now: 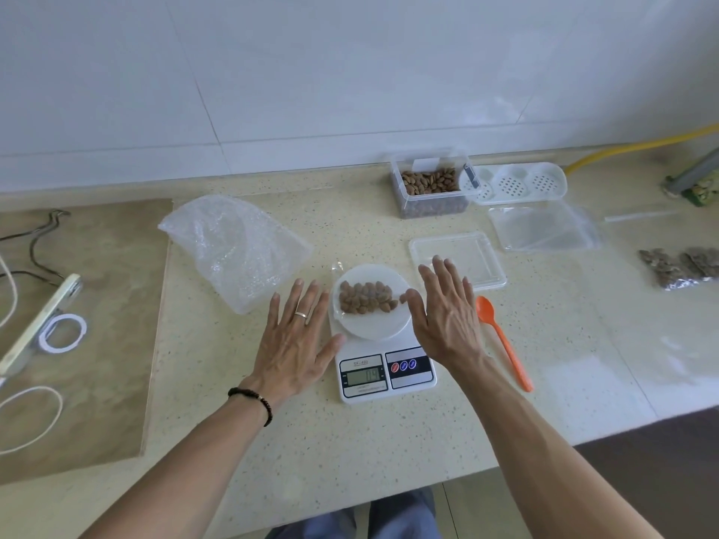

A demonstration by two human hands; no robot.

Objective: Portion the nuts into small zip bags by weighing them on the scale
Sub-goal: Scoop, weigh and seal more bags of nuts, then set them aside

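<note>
On the round white platform of the scale [383, 357], near the middle of the worktop [350, 453], lies a small zip bag [365, 298] of nuts, flat on its side. The scale's display faces the front edge; its digits are too blurred to read with certainty.

Both hands flank the platform with fingers straight and spread, holding nothing. The left hand [293, 340], with a ring and a dark bead bracelet at the wrist, is palm-down just left of the scale, its thumb close to the platform's rim. The right hand [447, 317] stands just right of the platform, its thumb close to the end of the bag; whether it touches the bag cannot be told.

An orange spoon [502, 336] lies just right of the right hand. Behind that hand is a clear lid [478, 250], and towards the back edge a clear container [432, 188] of nuts stands open. Beside it to the right is a white perforated tray [517, 184], with empty zip bags [544, 227] in front of it. Filled bags [677, 266] lie near the right edge. A bubble-wrap bag [233, 247] lies left of the scale.
</note>
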